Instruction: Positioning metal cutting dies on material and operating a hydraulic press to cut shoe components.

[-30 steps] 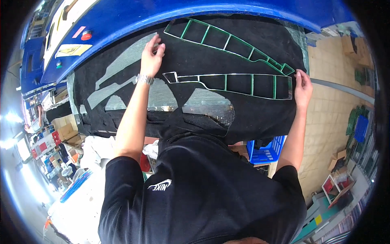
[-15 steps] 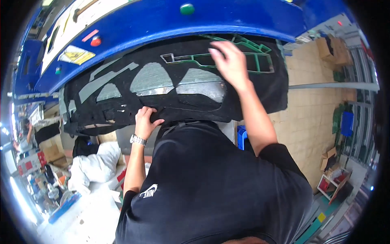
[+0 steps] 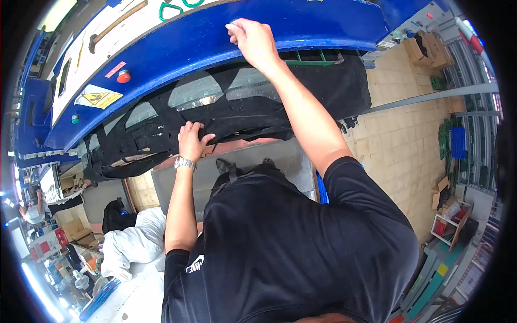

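Note:
My left hand [image 3: 191,141], with a metal watch at its wrist, rests on the near edge of a black cloth sheet [image 3: 247,119], fingers slightly bent and thumb spread away. The sheet has large cut-out openings showing a grey surface [image 3: 196,87]. My right hand [image 3: 253,42] is stretched forward against the front of a blue machine beam [image 3: 318,27]. Its fingers are curled in, and the green push button seen there earlier is hidden behind them. A green cutting frame [image 3: 318,57] lies on the cloth, partly covered by the beam.
On the beam are a red button [image 3: 124,76], another green button [image 3: 75,118] and a yellow warning label [image 3: 99,98]. A hammer [image 3: 116,27] lies on top beside green loops [image 3: 170,12]. White fabric [image 3: 134,242] lies at left; cardboard boxes [image 3: 431,51] stand far right.
My right hand has gone from above the green frame, forward and left, to the beam's button, its fingers closing. The view has shifted; the beam now covers more of the cloth and frame.

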